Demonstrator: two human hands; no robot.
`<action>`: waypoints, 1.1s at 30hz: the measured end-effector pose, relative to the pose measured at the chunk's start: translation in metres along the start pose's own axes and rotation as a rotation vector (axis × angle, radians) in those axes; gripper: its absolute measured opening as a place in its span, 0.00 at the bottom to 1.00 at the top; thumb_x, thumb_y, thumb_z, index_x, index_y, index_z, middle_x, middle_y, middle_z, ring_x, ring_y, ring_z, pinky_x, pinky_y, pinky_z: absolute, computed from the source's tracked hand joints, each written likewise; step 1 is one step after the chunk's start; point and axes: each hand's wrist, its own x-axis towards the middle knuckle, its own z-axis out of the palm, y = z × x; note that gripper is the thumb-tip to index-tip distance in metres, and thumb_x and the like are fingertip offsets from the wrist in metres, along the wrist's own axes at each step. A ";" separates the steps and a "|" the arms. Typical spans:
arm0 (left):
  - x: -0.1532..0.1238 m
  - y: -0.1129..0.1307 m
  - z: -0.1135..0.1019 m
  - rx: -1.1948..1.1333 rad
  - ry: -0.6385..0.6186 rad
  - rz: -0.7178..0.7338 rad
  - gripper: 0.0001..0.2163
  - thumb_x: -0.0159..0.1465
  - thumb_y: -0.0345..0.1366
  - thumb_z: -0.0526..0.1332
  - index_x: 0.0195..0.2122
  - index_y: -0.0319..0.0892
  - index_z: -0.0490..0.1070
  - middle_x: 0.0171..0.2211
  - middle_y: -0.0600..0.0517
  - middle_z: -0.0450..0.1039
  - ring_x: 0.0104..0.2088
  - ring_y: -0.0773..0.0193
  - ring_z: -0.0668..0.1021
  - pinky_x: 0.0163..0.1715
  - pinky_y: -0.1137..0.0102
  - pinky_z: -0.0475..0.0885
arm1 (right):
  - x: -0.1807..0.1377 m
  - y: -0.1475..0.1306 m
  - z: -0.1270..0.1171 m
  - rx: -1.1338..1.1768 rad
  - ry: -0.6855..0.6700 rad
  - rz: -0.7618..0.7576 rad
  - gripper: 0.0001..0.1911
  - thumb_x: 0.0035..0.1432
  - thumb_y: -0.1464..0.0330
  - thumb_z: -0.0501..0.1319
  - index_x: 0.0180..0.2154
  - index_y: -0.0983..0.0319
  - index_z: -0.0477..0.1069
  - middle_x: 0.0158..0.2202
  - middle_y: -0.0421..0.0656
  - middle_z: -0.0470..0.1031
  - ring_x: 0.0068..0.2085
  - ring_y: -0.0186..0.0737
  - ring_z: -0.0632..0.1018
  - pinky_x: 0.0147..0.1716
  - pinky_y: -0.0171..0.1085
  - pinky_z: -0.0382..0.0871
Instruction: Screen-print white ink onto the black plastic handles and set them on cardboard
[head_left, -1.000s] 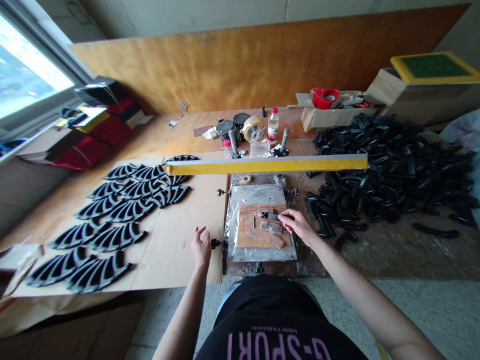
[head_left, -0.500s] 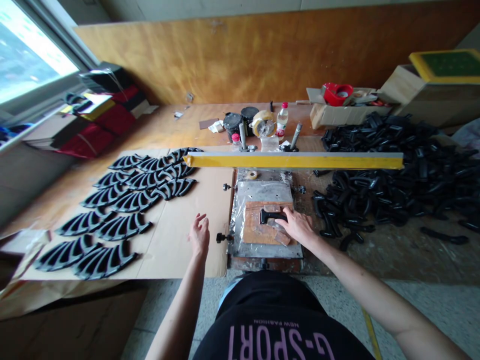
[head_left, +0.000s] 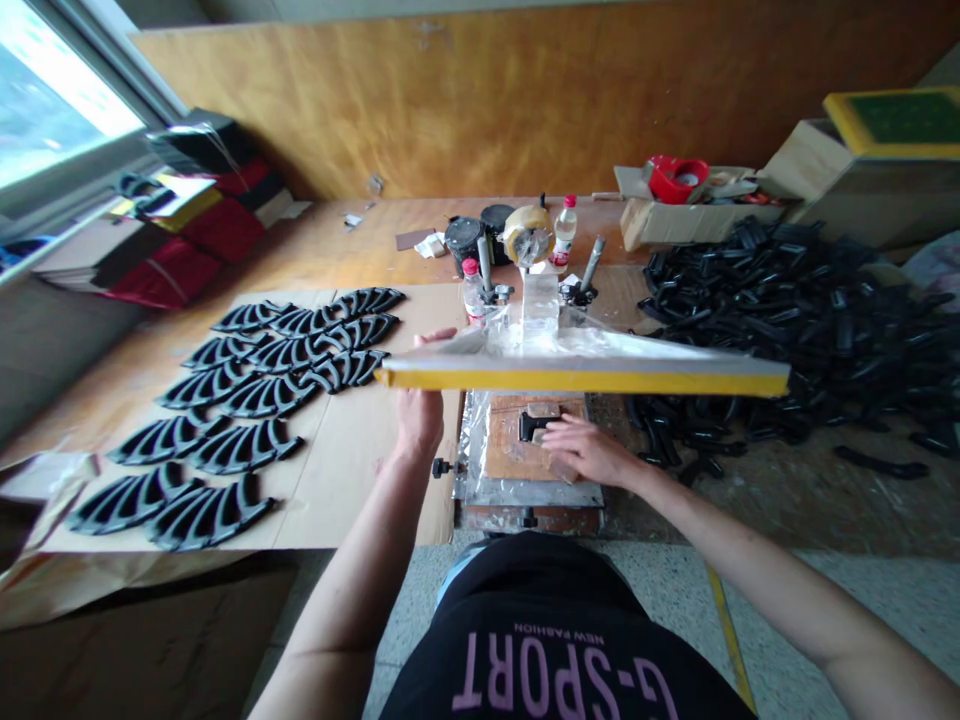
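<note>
My left hand (head_left: 420,415) grips the left end of the yellow-edged screen frame (head_left: 585,370), which tilts down over the printing jig (head_left: 525,450). My right hand (head_left: 589,450) lies on a small black plastic piece (head_left: 534,425) on the brown pad of the jig, its fingers pressing flat on it. The jig's base is wrapped in clear film.
Rows of black curved parts (head_left: 247,400) lie on cardboard to the left. A big heap of black pieces (head_left: 795,320) fills the right side. Behind the jig stand ink tins (head_left: 465,240), a tape roll (head_left: 529,235) and a bottle (head_left: 566,225). Boxes (head_left: 862,170) sit at the back right.
My left hand rose from beside the jig and took the frame's left end. The frame has swung down towards me. My right hand slid the black piece onto the pad and stays on it.
</note>
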 end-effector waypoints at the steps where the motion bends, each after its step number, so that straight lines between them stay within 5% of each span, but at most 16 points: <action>1: -0.010 -0.004 -0.009 0.015 -0.028 -0.049 0.23 0.67 0.54 0.51 0.42 0.39 0.73 0.34 0.50 0.73 0.32 0.66 0.75 0.33 0.71 0.73 | -0.005 0.011 -0.014 -0.008 0.124 0.132 0.13 0.64 0.66 0.56 0.41 0.61 0.78 0.41 0.40 0.81 0.47 0.37 0.79 0.52 0.39 0.71; 4: -0.040 -0.024 -0.036 0.129 -0.146 -0.295 0.23 0.63 0.55 0.56 0.44 0.39 0.75 0.35 0.51 0.73 0.29 0.68 0.73 0.27 0.74 0.69 | -0.007 0.039 -0.052 -0.070 0.385 0.416 0.17 0.65 0.68 0.49 0.38 0.65 0.77 0.36 0.45 0.80 0.37 0.39 0.79 0.40 0.38 0.76; 8: -0.069 -0.069 -0.053 0.225 -0.231 -0.518 0.28 0.60 0.50 0.61 0.60 0.43 0.66 0.33 0.53 0.73 0.27 0.68 0.72 0.26 0.76 0.66 | 0.034 0.034 -0.070 -0.173 0.556 0.379 0.25 0.59 0.68 0.61 0.58 0.66 0.67 0.57 0.54 0.69 0.50 0.48 0.76 0.52 0.47 0.70; 11: -0.077 -0.105 -0.051 0.283 -0.225 -0.549 0.32 0.60 0.47 0.61 0.64 0.43 0.60 0.28 0.55 0.71 0.26 0.69 0.71 0.26 0.75 0.66 | 0.079 0.004 -0.062 -0.296 0.421 0.237 0.34 0.55 0.66 0.66 0.61 0.64 0.62 0.64 0.54 0.58 0.60 0.53 0.66 0.59 0.50 0.62; 14: -0.078 -0.127 -0.051 0.314 -0.220 -0.540 0.30 0.60 0.46 0.60 0.63 0.42 0.61 0.27 0.56 0.69 0.25 0.69 0.70 0.25 0.75 0.65 | 0.102 -0.018 -0.044 -0.354 0.119 0.258 0.19 0.58 0.67 0.63 0.51 0.64 0.70 0.50 0.51 0.72 0.53 0.51 0.71 0.53 0.45 0.65; 17: -0.078 -0.134 -0.053 0.317 -0.226 -0.531 0.29 0.60 0.47 0.60 0.61 0.40 0.64 0.28 0.55 0.70 0.26 0.69 0.70 0.25 0.75 0.64 | 0.088 -0.024 -0.026 -0.396 -0.055 0.234 0.10 0.61 0.71 0.56 0.44 0.63 0.72 0.43 0.48 0.75 0.44 0.45 0.74 0.45 0.38 0.67; 23: -0.080 -0.132 -0.054 0.309 -0.204 -0.536 0.29 0.59 0.50 0.60 0.58 0.40 0.67 0.29 0.53 0.73 0.27 0.68 0.72 0.26 0.74 0.66 | 0.038 -0.027 -0.028 -0.321 -0.295 -0.190 0.13 0.56 0.79 0.54 0.38 0.61 0.74 0.39 0.43 0.76 0.40 0.39 0.75 0.36 0.34 0.63; 25: -0.080 -0.130 -0.053 0.299 -0.196 -0.542 0.29 0.58 0.51 0.61 0.57 0.39 0.68 0.29 0.53 0.73 0.27 0.67 0.72 0.26 0.74 0.66 | 0.038 -0.027 -0.032 -0.291 -0.271 -0.183 0.09 0.55 0.77 0.57 0.34 0.60 0.73 0.36 0.41 0.77 0.37 0.38 0.75 0.32 0.34 0.61; 29: -0.079 -0.125 -0.051 0.279 -0.179 -0.570 0.31 0.56 0.52 0.62 0.56 0.38 0.68 0.29 0.52 0.74 0.27 0.67 0.73 0.27 0.73 0.67 | 0.038 -0.024 -0.015 -0.353 -0.011 -0.134 0.10 0.57 0.77 0.56 0.37 0.62 0.74 0.39 0.45 0.77 0.40 0.41 0.75 0.35 0.35 0.63; 33: -0.079 -0.118 -0.049 0.270 -0.168 -0.602 0.32 0.56 0.51 0.63 0.59 0.38 0.66 0.31 0.51 0.75 0.28 0.66 0.74 0.27 0.72 0.68 | 0.029 -0.025 0.000 -0.302 -0.003 -0.196 0.10 0.57 0.77 0.58 0.39 0.61 0.74 0.37 0.44 0.77 0.39 0.40 0.76 0.36 0.34 0.65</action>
